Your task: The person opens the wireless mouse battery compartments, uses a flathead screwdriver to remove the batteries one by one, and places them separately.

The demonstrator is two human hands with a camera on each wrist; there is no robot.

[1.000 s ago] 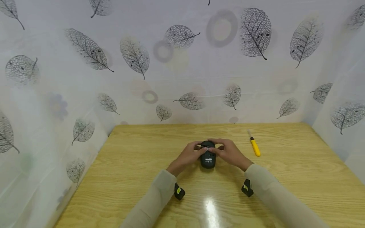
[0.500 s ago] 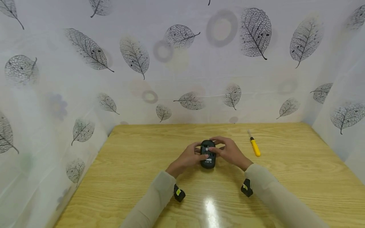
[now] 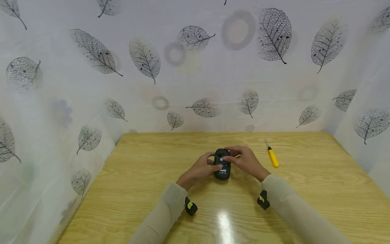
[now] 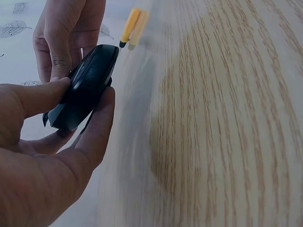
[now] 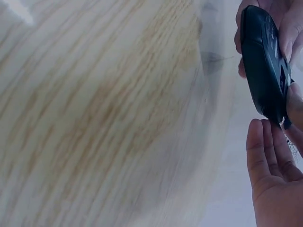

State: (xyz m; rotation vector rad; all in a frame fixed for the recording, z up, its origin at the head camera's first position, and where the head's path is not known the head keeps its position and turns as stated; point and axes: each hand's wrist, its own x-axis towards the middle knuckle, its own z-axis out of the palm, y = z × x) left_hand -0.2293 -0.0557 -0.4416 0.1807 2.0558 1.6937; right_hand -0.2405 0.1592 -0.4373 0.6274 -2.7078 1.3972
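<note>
A black computer mouse (image 3: 222, 173) is held above the table, its underside with a white label and a pale round spot facing the head camera. My left hand (image 3: 199, 168) grips its left side, with the thumb on the underside and the fingers behind, as the left wrist view shows. At the upper right, my right hand (image 3: 246, 162) pinches the mouse, thumb near the round spot and fingertips at the far end. In the right wrist view a small dark piece (image 5: 287, 124) juts out by that end; what it is I cannot tell.
A screwdriver (image 3: 273, 158) with a yellow handle lies on the wooden table (image 3: 146, 176), right of the hands. A leaf-patterned curtain (image 3: 195, 74) stands behind the table and along both sides. Each wrist carries a small black camera (image 3: 191, 207).
My left thumb has slid from beside the round spot down towards the label. The right thumb stays near the spot while the right fingers have shifted slightly. The screwdriver has not moved.
</note>
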